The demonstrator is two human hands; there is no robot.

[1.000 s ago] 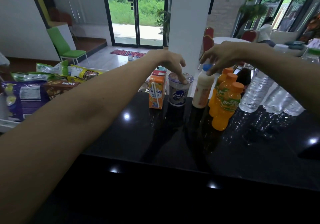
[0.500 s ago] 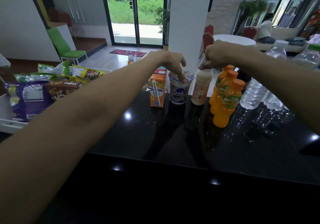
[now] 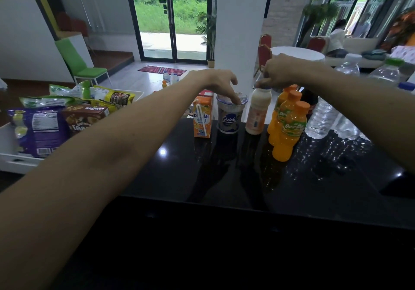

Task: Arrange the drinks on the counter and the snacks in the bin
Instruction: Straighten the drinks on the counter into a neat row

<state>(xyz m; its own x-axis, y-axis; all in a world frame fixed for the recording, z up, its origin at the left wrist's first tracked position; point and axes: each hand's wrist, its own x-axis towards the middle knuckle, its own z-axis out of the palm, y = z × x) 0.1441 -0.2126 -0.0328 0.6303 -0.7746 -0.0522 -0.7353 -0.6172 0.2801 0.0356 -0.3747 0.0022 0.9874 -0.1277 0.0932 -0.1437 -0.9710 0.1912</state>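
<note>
On the black counter (image 3: 170, 173) stands a row of drinks: an orange juice carton (image 3: 202, 117), a Quick cup with a clear lid (image 3: 230, 114), a pale milk bottle with a blue cap (image 3: 257, 112), three orange bottles (image 3: 288, 130) and clear water bottles (image 3: 321, 119). My left hand (image 3: 221, 83) reaches over the cup, its fingertips touching the lid. My right hand (image 3: 278, 71) pinches the blue cap of the milk bottle, which stands on the counter. At the left a white bin (image 3: 13, 155) holds snack bags (image 3: 38, 130) and a brown box (image 3: 86, 116).
More water bottles (image 3: 386, 76) stand at the far right of the counter. A dark bottle (image 3: 311, 101) sits behind the orange ones. Beyond the counter are a green chair (image 3: 80, 62), red chairs, a white round table and a seated person in the distance.
My right hand has brought the milk bottle down onto the counter beside the cup and keeps hold of its cap. My left hand has stayed on the cup's lid.
</note>
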